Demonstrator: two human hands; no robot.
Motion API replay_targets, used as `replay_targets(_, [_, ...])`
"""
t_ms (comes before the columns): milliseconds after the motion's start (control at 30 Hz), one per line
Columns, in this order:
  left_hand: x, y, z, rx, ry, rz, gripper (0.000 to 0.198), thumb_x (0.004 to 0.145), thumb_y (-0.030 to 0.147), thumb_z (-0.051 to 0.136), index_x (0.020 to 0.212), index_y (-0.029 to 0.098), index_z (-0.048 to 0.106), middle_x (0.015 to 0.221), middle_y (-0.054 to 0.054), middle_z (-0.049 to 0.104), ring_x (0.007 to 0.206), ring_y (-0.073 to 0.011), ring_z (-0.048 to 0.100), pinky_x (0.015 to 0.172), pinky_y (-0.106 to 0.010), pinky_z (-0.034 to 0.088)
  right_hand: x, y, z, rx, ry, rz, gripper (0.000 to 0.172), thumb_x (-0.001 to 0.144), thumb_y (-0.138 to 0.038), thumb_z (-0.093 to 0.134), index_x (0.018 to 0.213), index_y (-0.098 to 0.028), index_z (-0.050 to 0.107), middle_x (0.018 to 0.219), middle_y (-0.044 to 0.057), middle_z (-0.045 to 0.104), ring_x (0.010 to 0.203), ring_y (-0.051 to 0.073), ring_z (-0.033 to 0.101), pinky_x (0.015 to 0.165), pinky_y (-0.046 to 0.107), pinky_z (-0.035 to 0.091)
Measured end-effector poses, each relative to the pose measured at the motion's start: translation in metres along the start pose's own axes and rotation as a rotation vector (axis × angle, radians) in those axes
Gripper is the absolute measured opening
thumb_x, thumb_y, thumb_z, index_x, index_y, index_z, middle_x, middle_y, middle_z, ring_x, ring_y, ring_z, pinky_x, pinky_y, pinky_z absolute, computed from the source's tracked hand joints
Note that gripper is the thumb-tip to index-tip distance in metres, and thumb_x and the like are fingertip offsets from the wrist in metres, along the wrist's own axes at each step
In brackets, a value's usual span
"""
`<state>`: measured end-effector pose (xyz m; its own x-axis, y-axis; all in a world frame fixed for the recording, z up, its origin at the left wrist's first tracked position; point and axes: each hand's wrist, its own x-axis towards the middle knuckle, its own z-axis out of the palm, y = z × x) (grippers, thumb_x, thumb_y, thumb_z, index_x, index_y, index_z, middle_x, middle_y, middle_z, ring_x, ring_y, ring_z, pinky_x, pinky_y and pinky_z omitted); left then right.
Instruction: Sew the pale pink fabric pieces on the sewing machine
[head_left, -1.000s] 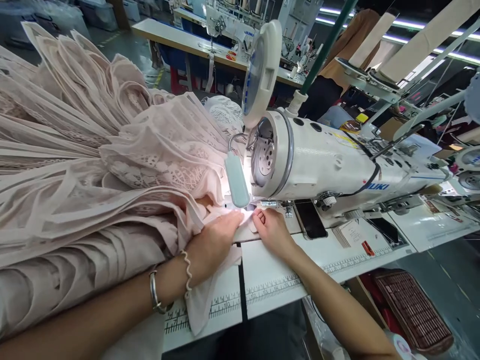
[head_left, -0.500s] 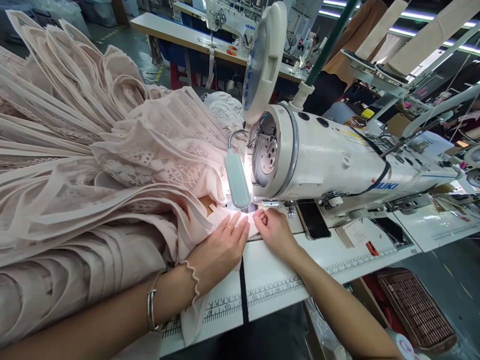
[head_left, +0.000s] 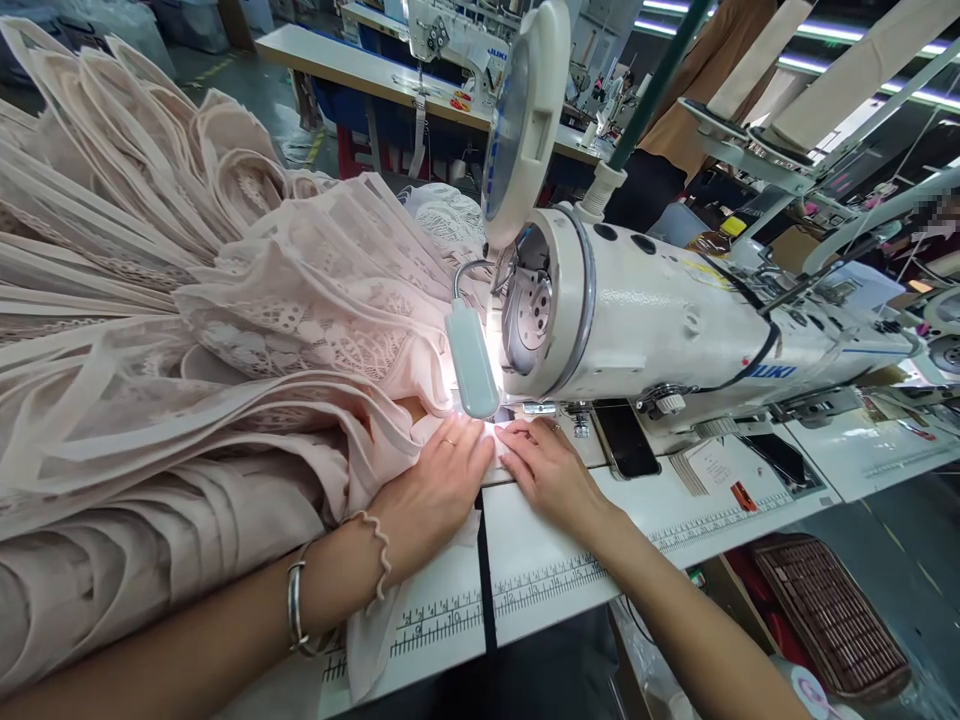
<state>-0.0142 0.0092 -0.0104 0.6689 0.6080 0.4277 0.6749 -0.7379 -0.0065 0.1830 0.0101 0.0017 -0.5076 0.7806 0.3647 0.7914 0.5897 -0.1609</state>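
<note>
Hands flat on pink fabric [head_left: 225,400] at the sewing machine [head_left: 645,320]
Left hand [head_left: 439,490] and right hand [head_left: 551,470] press with fingers spread, gripping nothing; fingertips beside the needle risk a prick.

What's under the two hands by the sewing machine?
Pale pink fabric lies flat under the left hand and right hand, on the white table. The needle spot is lost in lamp glare.

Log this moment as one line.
left hand: flat on pink fabric | right hand: flat on fabric edge at needle | sewing machine: lamp lit | phone: beside machine
</note>
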Motion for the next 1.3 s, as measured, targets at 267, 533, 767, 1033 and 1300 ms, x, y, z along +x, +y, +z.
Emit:
replay_targets(267, [0.010, 0.011, -0.010, 0.012, -0.130, 0.073, 0.033, 0.091, 0.000, 0.034, 0.110, 0.004, 0.061, 0.103, -0.015, 0.068, 0.096, -0.0234, 0.064, 0.088, -0.041, 0.050, 0.010, 0.000, -0.004, -0.206, -0.216, -0.099, 0.043, 0.091, -0.002, 0.033, 0.125, -0.011, 0.059, 0.117, 0.014, 0.066, 0.107, 0.024, 0.059, 0.096, 0.038, 0.048])
replay_targets(533, [0.009, 0.012, -0.006, 0.075, -0.151, 0.109, 0.043, 0.090, 0.001, 0.033, 0.129, 0.000, 0.051, 0.129, -0.022, 0.060, 0.124, -0.0274, 0.055, 0.107, -0.047, 0.039, 0.008, 0.026, -0.003, 0.057, -0.336, 0.107, 0.055, 0.088, -0.004, 0.035, 0.133, -0.026, 0.056, 0.128, 0.006, 0.063, 0.115, 0.024, 0.058, 0.100, 0.044, 0.048])
replay_targets(767, [0.010, 0.011, -0.007, 0.122, -0.138, 0.128, 0.043, 0.089, 0.001, 0.034, 0.127, 0.001, 0.053, 0.128, -0.019, 0.062, 0.121, -0.0264, 0.057, 0.106, -0.044, 0.040, 0.004, 0.029, 0.003, 0.110, -0.296, 0.108, 0.059, 0.085, 0.000, 0.030, 0.131, -0.026, 0.056, 0.125, 0.005, 0.064, 0.113, 0.021, 0.059, 0.103, 0.044, 0.043])
replay_targets(1033, [0.010, 0.006, -0.003, 0.171, -0.098, 0.137, 0.041, 0.089, 0.003, 0.035, 0.124, 0.001, 0.057, 0.124, -0.018, 0.064, 0.117, -0.0275, 0.059, 0.102, -0.042, 0.043, 0.006, 0.028, 0.003, 0.092, -0.337, 0.154, 0.059, 0.085, -0.004, 0.033, 0.135, -0.028, 0.053, 0.123, 0.005, 0.065, 0.104, 0.021, 0.061, 0.098, 0.043, 0.044])
replay_targets(1300, [0.010, 0.004, 0.002, 0.152, -0.050, 0.131, 0.040, 0.089, 0.002, 0.035, 0.123, 0.001, 0.057, 0.122, -0.018, 0.065, 0.115, -0.0276, 0.060, 0.100, -0.043, 0.044, 0.010, 0.020, -0.002, 0.053, -0.388, 0.255, 0.055, 0.087, -0.009, 0.032, 0.129, -0.033, 0.057, 0.109, 0.004, 0.068, 0.094, 0.021, 0.061, 0.079, 0.035, 0.050])
